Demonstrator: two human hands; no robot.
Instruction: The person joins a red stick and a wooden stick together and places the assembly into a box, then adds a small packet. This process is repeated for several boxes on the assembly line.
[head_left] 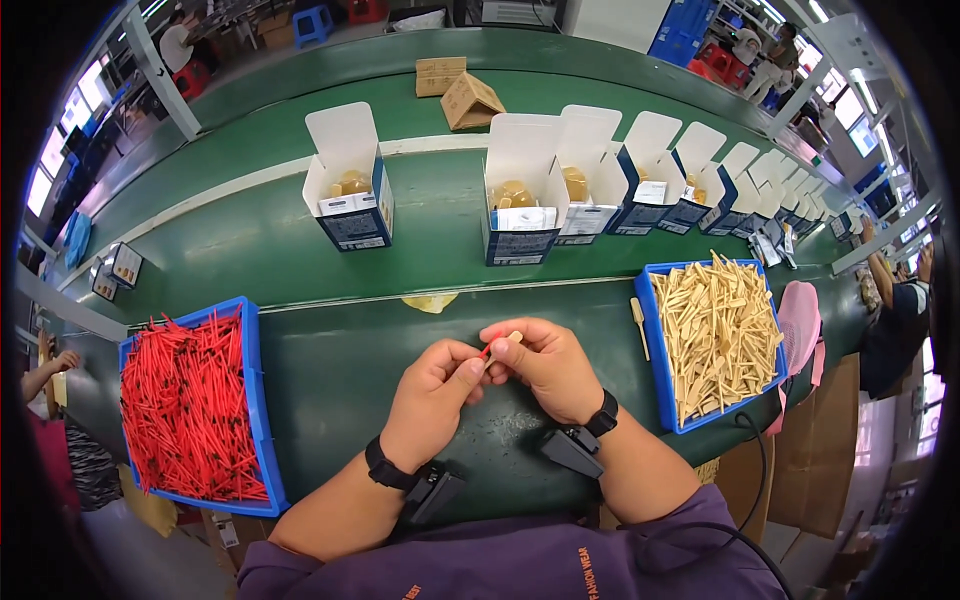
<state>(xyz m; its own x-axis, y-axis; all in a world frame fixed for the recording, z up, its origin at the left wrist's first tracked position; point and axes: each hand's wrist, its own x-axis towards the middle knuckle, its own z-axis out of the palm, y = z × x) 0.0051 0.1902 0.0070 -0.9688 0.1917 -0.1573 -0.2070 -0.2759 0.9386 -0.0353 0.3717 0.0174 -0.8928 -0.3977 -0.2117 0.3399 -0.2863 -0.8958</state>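
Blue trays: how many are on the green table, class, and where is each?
2: one blue tray, with red sticks, left of the left hand; the other tray, with wooden sticks, right of the right hand.

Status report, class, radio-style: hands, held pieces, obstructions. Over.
Left hand, right hand: close together, pinching. Red piece and wooden pick held between them. Left tray, right tray: both out of the way.

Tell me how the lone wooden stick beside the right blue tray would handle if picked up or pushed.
The wooden stick is probably light, being so slim. It looks straight, so likely stiff. Its flat, broad end suggests it would slide rather than roll.
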